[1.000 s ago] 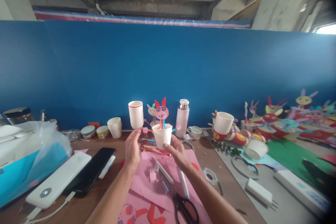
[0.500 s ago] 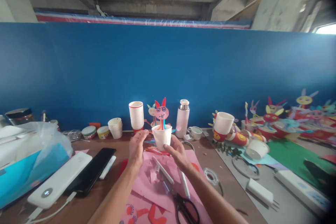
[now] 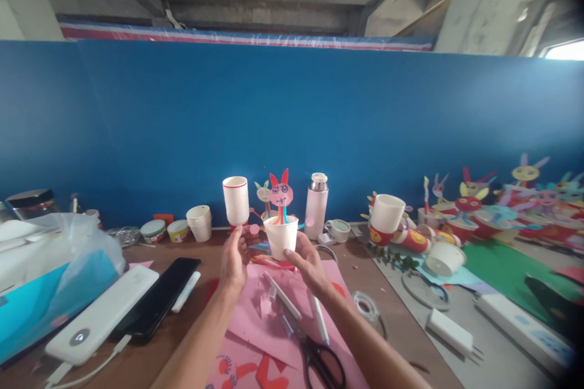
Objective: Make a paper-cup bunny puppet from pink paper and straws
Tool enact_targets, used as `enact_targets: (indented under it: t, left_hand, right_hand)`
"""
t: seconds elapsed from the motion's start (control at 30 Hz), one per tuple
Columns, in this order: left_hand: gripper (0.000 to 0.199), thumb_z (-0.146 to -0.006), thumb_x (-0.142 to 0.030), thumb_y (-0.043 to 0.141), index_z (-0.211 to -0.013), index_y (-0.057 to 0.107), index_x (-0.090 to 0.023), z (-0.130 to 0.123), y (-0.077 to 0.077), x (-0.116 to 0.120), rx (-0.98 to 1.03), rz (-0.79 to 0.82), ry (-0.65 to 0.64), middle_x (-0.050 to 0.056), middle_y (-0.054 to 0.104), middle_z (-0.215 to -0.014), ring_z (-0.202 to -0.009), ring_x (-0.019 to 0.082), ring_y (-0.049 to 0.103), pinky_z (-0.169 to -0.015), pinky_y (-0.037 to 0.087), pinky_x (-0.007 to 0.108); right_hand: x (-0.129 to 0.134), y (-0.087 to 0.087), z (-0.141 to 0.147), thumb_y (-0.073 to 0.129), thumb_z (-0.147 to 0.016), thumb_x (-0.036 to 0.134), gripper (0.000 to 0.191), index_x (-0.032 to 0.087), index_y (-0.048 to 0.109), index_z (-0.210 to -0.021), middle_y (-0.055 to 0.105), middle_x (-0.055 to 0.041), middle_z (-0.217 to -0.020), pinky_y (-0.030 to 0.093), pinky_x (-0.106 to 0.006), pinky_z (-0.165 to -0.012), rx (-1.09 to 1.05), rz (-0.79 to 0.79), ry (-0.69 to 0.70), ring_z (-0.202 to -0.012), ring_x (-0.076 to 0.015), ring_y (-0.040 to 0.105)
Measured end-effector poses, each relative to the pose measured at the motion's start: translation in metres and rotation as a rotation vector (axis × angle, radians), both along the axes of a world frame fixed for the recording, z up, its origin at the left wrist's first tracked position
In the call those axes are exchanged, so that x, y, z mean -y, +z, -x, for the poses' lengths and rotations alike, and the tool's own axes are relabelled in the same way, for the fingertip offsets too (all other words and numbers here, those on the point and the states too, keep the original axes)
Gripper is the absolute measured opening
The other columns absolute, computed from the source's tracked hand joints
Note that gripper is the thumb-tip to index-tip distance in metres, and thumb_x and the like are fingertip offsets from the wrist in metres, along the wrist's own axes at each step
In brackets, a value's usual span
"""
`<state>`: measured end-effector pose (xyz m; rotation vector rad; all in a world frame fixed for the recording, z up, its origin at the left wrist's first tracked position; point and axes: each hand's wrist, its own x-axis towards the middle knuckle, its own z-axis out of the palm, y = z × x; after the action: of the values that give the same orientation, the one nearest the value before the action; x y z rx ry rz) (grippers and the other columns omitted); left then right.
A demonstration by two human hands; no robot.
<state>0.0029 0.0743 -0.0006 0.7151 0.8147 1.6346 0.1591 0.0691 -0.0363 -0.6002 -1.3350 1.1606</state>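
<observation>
Left hand (image 3: 233,261): fingers parted, just beside pink disc (image 3: 254,229), covered a moment earlier.
Right hand (image 3: 311,261): grips white cup (image 3: 281,238), upright above pink paper (image 3: 269,334).
Room: brown tabletop (image 3: 198,292) spans phone (image 3: 157,298) to left wrist.

We are holding a paper cup (image 3: 281,243) in our right hand (image 3: 310,264), a paper figure (image 3: 281,196) standing in it, and our left hand (image 3: 234,262) is hovering just left of the cup. Behind, a cup stack (image 3: 236,202) is standing on the left and a bottle (image 3: 316,206) on the right, a mug (image 3: 340,231) sitting right of the bottle. Along the table's (image 3: 344,248) back left, two tubs (image 3: 152,231) are sitting left of some short cups (image 3: 199,225). Before us, scissors (image 3: 312,350) are lying on paper sheets (image 3: 246,319). To our left, a phone (image 3: 159,298) is lying between a power bank (image 3: 103,315) and a marker (image 3: 186,292). To our right, a charger (image 3: 451,331) is lying left of a power strip (image 3: 520,328).
</observation>
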Motion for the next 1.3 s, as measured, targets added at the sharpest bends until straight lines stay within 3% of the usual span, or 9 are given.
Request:
enact_targets:
  t: [0.17,0.37,0.47,0.63,0.9,1.3]
  left_hand:
    - [0.029,-0.069,-0.04,0.056,-0.079,0.06,-0.013,-0.002,-0.01,-0.003,0.037,0.059,-0.048,0.003,0.062,-0.065,-0.057,0.014,0.059,-0.047,0.047,0.024]
    - [0.024,-0.066,-0.03,0.058,-0.081,0.064,-0.012,-0.018,-0.029,-0.001,-0.083,0.096,-0.144,0.007,0.066,-0.071,-0.065,0.018,0.062,-0.047,0.045,0.024]
    - [0.029,-0.066,-0.03,0.06,-0.09,0.065,-0.013,-0.026,-0.028,0.006,-0.18,0.004,-0.215,0.009,0.068,-0.085,-0.074,0.02,0.063,-0.055,0.047,0.026]
    - [0.038,-0.07,-0.031,0.06,-0.106,0.061,-0.018,-0.031,-0.021,0.014,-0.279,-0.131,-0.323,0.009,0.066,-0.098,-0.071,0.018,0.062,-0.064,0.048,0.03]
    - [0.045,-0.072,-0.034,0.061,-0.114,0.056,-0.02,-0.033,-0.027,0.011,-0.403,-0.126,-0.236,0.008,0.065,-0.101,-0.086,0.02,0.06,-0.071,0.045,0.027]
    - [0.038,-0.065,-0.028,0.065,-0.099,0.061,-0.013,-0.035,-0.033,0.004,-0.472,-0.109,-0.078,0.009,0.067,-0.094,-0.087,0.023,0.061,-0.075,0.045,0.03]
  right_hand:
    - [0.0,0.003,-0.002,0.059,-0.074,0.031,0.038,0.022,0.047,-0.108,0.062,-0.004,-0.103,0.046,-0.034,-0.08,-0.003,0.011,-0.012,-0.096,-0.0219,0.057]
    - [-0.008,-0.004,-0.003,0.058,-0.074,0.036,0.038,0.024,0.047,-0.108,0.061,-0.0036,-0.105,0.046,-0.036,-0.082,-0.006,0.011,-0.083,-0.096,-0.0222,0.057]
    - [-0.012,-0.008,-0.004,0.058,-0.074,0.037,0.038,0.023,0.047,-0.108,0.061,-0.0041,-0.102,0.047,-0.035,-0.08,0.0,0.006,-0.109,-0.094,-0.022,0.057]
    - [-0.012,-0.011,-0.004,0.06,-0.075,0.036,0.037,0.022,0.05,-0.108,0.06,-0.0038,-0.103,0.045,-0.033,-0.08,0.048,-0.035,-0.182,-0.093,-0.021,0.057]
    - [-0.01,-0.012,0.001,0.063,-0.073,0.038,0.041,0.019,0.051,-0.108,0.061,-0.0068,-0.101,0.046,-0.033,-0.079,0.054,-0.031,-0.165,-0.089,-0.0207,0.058]
    - [-0.001,-0.005,0.008,0.065,-0.072,0.034,0.042,0.018,0.05,-0.108,0.059,-0.0084,-0.108,0.045,-0.035,-0.084,0.08,-0.058,-0.075,-0.099,-0.0228,0.056]
